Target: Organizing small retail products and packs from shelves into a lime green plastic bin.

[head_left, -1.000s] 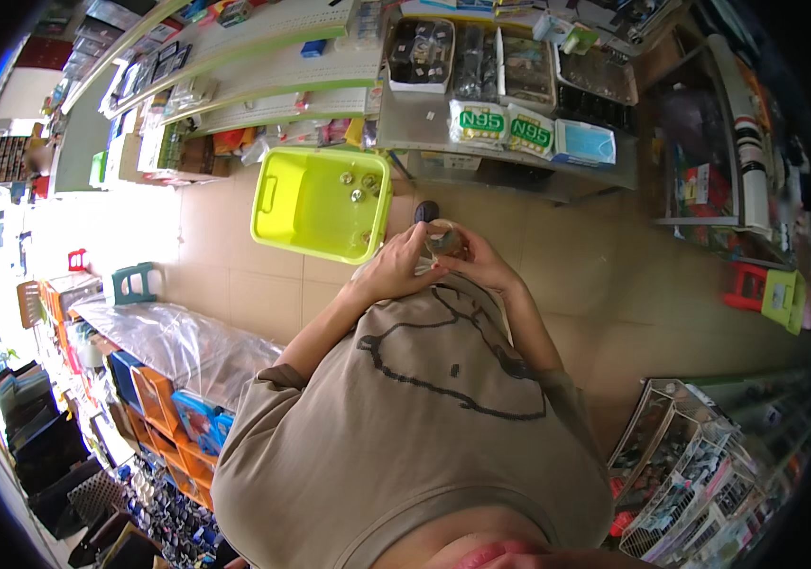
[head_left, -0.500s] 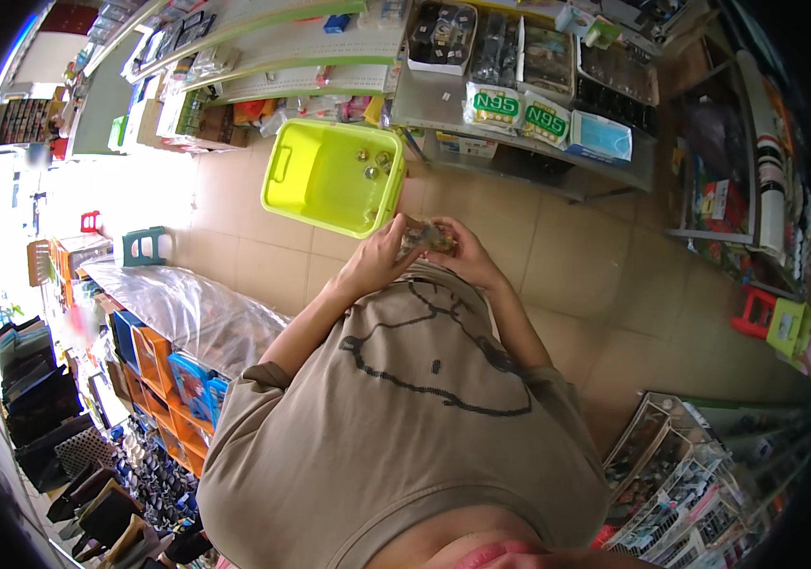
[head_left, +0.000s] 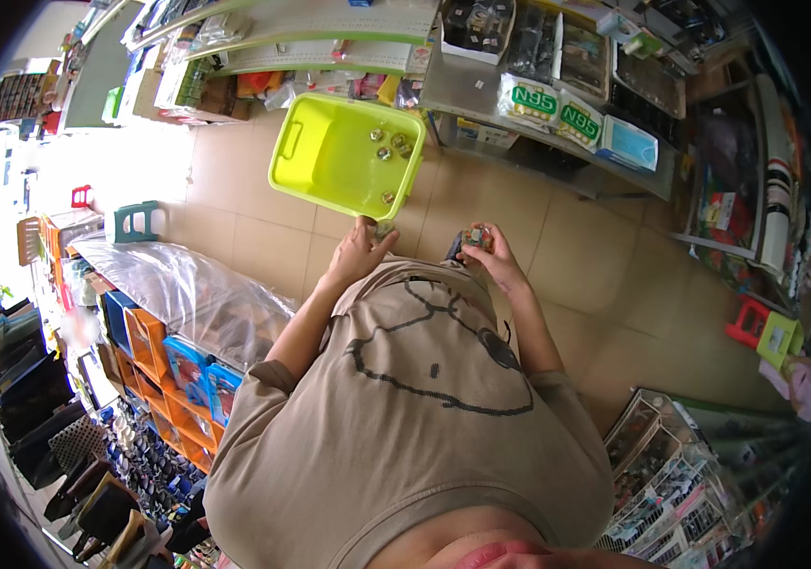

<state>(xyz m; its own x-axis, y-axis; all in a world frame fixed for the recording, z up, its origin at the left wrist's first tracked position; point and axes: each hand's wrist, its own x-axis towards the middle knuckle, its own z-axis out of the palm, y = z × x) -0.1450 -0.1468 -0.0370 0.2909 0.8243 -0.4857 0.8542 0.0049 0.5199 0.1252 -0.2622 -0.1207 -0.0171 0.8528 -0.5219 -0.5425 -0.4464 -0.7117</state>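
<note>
While a few small round pieces lie loose in the lime-green bin (head_left: 330, 156) just beyond the fingertips, one such piece (head_left: 384, 228) is pinched by the left hand (head_left: 360, 254), and several more (head_left: 475, 237) are cupped in the curled fingers of the right hand (head_left: 491, 258), kept close for sorting.

Bright daylight glare at left; fisheye-bent, dark rim; centre sharp.
</note>
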